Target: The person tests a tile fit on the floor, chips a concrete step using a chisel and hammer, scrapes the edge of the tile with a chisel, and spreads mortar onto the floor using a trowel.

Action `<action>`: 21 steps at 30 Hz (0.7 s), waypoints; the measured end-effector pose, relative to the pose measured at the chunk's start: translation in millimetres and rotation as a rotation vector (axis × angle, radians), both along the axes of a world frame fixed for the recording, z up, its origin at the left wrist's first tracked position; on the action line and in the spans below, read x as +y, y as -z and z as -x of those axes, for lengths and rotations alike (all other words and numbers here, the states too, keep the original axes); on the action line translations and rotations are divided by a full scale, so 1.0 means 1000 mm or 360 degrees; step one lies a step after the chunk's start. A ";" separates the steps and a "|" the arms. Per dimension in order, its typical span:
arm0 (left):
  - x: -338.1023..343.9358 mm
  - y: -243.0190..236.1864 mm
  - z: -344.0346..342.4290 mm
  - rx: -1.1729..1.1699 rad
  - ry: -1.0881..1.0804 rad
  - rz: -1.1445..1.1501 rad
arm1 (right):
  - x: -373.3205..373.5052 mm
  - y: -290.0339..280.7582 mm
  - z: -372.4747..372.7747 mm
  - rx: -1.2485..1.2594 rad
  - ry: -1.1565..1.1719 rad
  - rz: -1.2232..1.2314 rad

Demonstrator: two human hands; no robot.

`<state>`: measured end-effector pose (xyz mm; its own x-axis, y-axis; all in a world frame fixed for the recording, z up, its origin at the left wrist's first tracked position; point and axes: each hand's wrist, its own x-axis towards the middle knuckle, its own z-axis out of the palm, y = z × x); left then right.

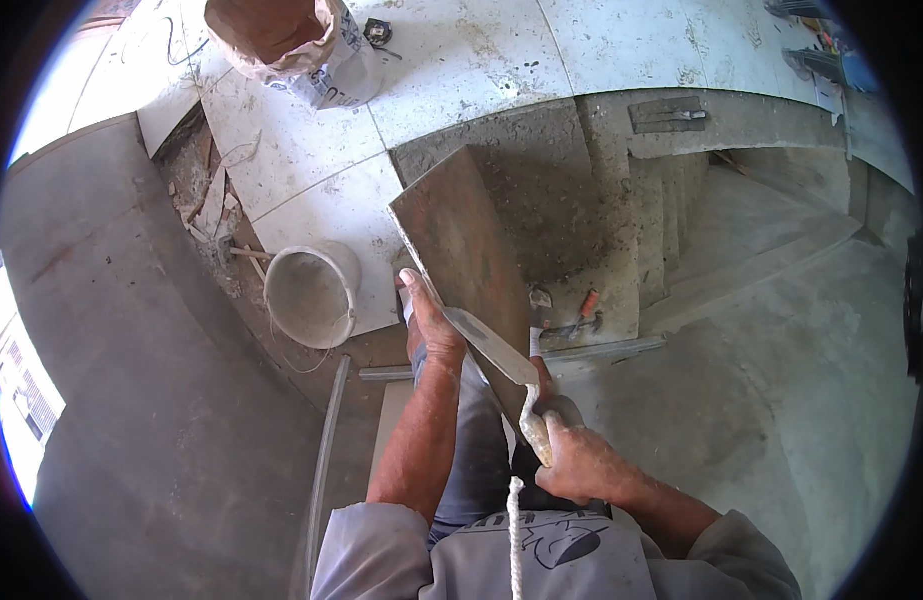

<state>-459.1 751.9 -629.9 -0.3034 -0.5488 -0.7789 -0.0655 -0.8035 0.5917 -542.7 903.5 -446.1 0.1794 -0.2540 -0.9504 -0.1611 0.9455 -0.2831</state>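
Note:
A long brown rectangular slab [462,235] is tilted up in front of my body, its surface stained and dusty. My left hand [432,325] grips its left edge, thumb on the near side and the other fingers mostly hidden behind. My right hand [582,455] is closed around the curved, mortar-crusted handle of a trowel [497,348]. The trowel's narrow metal blade lies across the slab's lower part, pointing up toward my left hand. Part of my right hand is also close to the slab's lower edge; whether it supports the slab I cannot tell.
A dirty white bucket [312,297] stands at the left, beside broken rubble. Farther off is an open paper bag [282,50] on white floor tiles [452,60]. A hammer [582,318] lies beyond my feet. A flat trowel [668,115] rests on the ledge above the stairwell [742,240].

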 end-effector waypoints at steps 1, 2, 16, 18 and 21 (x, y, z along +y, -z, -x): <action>0.000 0.001 0.000 -0.0041 -0.0046 -0.0034 | 0.001 0.000 -0.001 0.0029 0.0092 0.0039; 0.000 0.003 0.001 -0.0121 0.0059 0.0084 | 0.000 0.005 0.000 0.0111 0.0084 0.0066; -0.022 -0.012 -0.007 -0.0909 0.0712 0.0844 | -0.141 0.272 0.077 0.0411 0.0209 0.0121; -0.028 -0.009 -0.015 -0.1086 0.0780 0.0795 | -0.153 0.313 0.085 0.0414 0.0212 0.0069; -0.032 -0.002 -0.023 -0.1024 0.0704 0.0756 | -0.150 0.368 0.077 0.0365 0.0430 0.0089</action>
